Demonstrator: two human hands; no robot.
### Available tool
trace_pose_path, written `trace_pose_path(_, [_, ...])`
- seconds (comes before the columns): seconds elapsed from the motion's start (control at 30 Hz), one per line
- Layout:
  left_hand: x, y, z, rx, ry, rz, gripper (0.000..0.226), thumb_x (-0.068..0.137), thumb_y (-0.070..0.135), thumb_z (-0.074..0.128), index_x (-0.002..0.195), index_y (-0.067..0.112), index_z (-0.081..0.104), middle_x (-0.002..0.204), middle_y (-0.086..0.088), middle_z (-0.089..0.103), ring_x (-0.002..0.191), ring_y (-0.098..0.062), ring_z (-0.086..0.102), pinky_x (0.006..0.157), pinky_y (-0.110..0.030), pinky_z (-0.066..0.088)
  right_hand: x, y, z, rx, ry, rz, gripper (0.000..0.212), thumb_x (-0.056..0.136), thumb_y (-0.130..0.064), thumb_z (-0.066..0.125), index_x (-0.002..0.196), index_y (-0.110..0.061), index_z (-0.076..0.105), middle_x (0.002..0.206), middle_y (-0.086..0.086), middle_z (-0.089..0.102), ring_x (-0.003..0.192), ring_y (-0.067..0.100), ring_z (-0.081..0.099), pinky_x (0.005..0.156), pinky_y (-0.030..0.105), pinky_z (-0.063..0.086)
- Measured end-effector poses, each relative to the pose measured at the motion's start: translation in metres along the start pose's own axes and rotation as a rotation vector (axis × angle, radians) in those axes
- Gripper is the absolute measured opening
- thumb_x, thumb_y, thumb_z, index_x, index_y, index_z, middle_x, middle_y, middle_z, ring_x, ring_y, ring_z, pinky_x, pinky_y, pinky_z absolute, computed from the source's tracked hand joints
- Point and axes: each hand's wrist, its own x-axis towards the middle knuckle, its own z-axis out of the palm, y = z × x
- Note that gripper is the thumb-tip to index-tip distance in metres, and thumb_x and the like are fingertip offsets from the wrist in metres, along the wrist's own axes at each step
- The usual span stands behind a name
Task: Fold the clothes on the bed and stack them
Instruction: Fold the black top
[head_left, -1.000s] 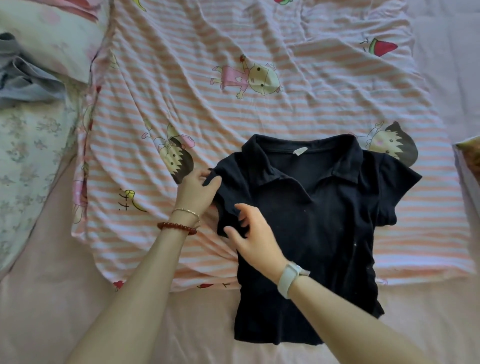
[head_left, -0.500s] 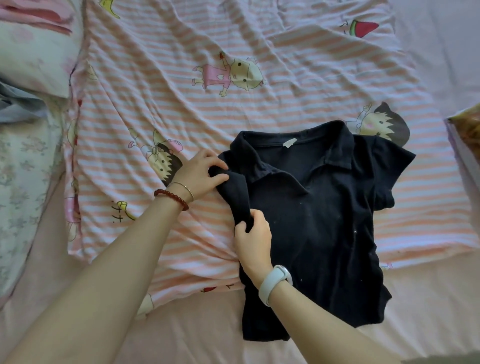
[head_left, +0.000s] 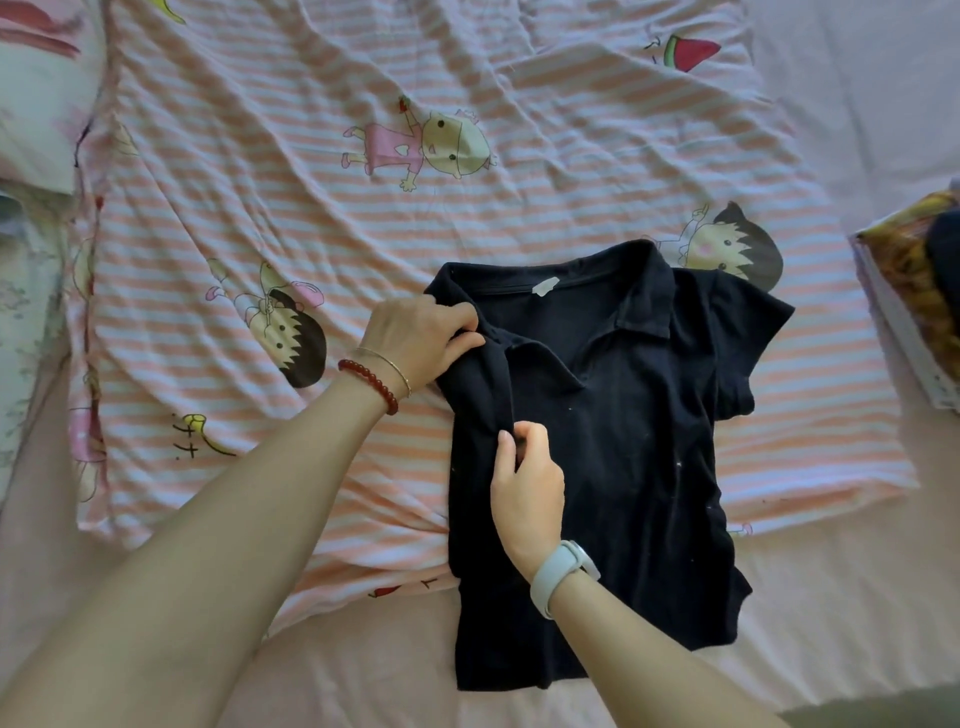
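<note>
Sleeve-fold under way — black polo shirt (head_left: 613, 441) lies face-up on the striped cartoon sheet (head_left: 291, 171). Left hand (head_left: 421, 340) grips the shoulder beside the collar; right hand (head_left: 527, 480) pinches the tucked sleeve, apparently. Next — press flat, then mirror the far sleeve.

Left hand (head_left: 423, 338) fingertips tucked into the folded sleeve of the black short-sleeved polo shirt (head_left: 623, 441), not visible. Right hand (head_left: 524, 478) thumb and finger ends meet over dark cloth; contact point unreadable. Right forearm covers the shirt's hem at 6 o'clock. Small white neck label (head_left: 545, 287) too small to read. At 3 o'clock, a yellow-patterned box-like object (head_left: 906, 291) cut by the frame edge, a dark item on it only partly in frame. At 9–10 o'clock, pale floral pillow (head_left: 41, 93) cropped. Pink-and-white striped cartoon sheet (head_left: 311, 208) runs off the top edge.
</note>
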Motion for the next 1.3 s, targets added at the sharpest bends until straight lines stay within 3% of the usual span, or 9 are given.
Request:
trace_pose_path(0.27, [0.022,0.025,0.009,0.11,0.027,0.249,0.025,0.068,0.028,0.081,0.062,0.01,0.065,0.055,-0.003,0.059,0.056,-0.022,0.058,0.049,-0.025,0.045,0.005,0.011,-0.012,-0.052,-0.093,-0.014,0.016,0.098,-0.031,0.041,0.1,-0.016,0.045,0.063,-0.004,0.055,0.062,0.019,0.057,0.064,0.036,0.045])
trace_pose_path(0.4, [0.029,0.031,0.012,-0.004,-0.088,0.215,0.029,0.088,0.034,0.059,0.085,0.006,0.066,0.08,-0.008,0.065,0.079,-0.029,0.06,0.07,-0.035,0.04,-0.005,0.019,-0.017,0.085,-0.094,-0.036,0.01,0.097,-0.025,0.043,0.087,-0.025,0.039,0.064,-0.009,0.045,0.054,0.007,0.041,0.056,0.027,0.037])
trace_pose_path(0.53, [0.034,0.029,0.012,-0.045,-0.07,0.171,0.039,0.09,0.041,0.052,0.091,0.004,0.064,0.084,-0.013,0.063,0.066,-0.034,0.055,0.062,-0.037,0.035,-0.009,0.019,-0.02,0.191,-0.024,0.012,0.015,0.096,-0.024,0.044,0.084,-0.032,0.039,0.056,-0.008,0.042,0.045,0.005,0.039,0.046,0.021,0.036])
trace_pose_path(0.7, [0.041,0.032,0.017,0.152,-0.183,0.18,0.043,0.09,0.049,0.049,0.11,0.012,0.059,0.105,-0.008,0.058,0.101,-0.028,0.052,0.088,-0.036,0.029,0.002,0.016,-0.021,0.009,0.002,0.079,0.017,0.096,-0.025,0.045,0.111,-0.017,0.044,0.069,-0.01,0.053,0.065,0.01,0.055,0.065,0.033,0.049])
trace_pose_path(0.8, [0.026,0.037,0.013,0.108,0.105,0.059,0.028,0.086,0.032,0.056,0.102,0.01,0.066,0.098,-0.009,0.063,0.093,-0.027,0.058,0.08,-0.038,0.04,0.006,0.015,-0.027,-0.091,0.081,0.028,0.03,0.093,-0.02,0.049,0.123,-0.015,0.046,0.093,-0.008,0.056,0.089,0.011,0.055,0.076,0.03,0.049])
trace_pose_path(0.93, [-0.027,0.034,0.021,0.093,0.391,-0.037,0.023,0.085,0.008,0.053,0.104,0.009,0.066,0.103,-0.011,0.064,0.098,-0.022,0.047,0.081,-0.035,0.034,0.009,0.022,-0.033,-0.469,0.103,-0.508,0.047,0.079,-0.002,0.061,0.125,-0.006,0.055,0.123,0.007,0.058,0.115,0.024,0.055,0.089,0.04,0.047])
trace_pose_path(1.13, [-0.056,0.018,0.037,0.195,0.084,-0.119,0.04,0.091,0.024,0.045,0.126,0.009,0.056,0.133,-0.013,0.053,0.125,-0.031,0.045,0.096,-0.046,0.037,0.049,0.028,-0.034,-0.864,-0.197,-0.665,0.056,0.093,-0.024,0.045,0.146,-0.019,0.027,0.154,0.008,0.024,0.143,0.024,0.016,0.112,0.056,0.006])
trace_pose_path(1.23, [-0.038,0.013,0.042,0.258,-0.318,-0.259,0.056,0.094,0.048,0.027,0.146,0.025,0.026,0.155,-0.002,0.02,0.143,-0.033,0.009,0.109,-0.058,0.01,0.067,0.031,-0.034,-1.007,-0.327,-0.601,0.054,0.099,-0.038,0.022,0.149,-0.026,0.005,0.158,0.001,0.004,0.145,0.019,-0.004,0.11,0.051,-0.014])
trace_pose_path(1.3, [-0.027,0.011,0.047,0.308,-0.407,-0.313,0.064,0.09,0.058,0.015,0.148,0.031,0.011,0.157,0.004,0.005,0.143,-0.029,-0.008,0.109,-0.058,-0.003,0.072,0.027,-0.032,-0.993,-0.34,-0.622,0.054,0.099,-0.038,0.023,0.149,-0.026,0.006,0.158,0.002,0.005,0.145,0.019,-0.004,0.111,0.052,-0.013])
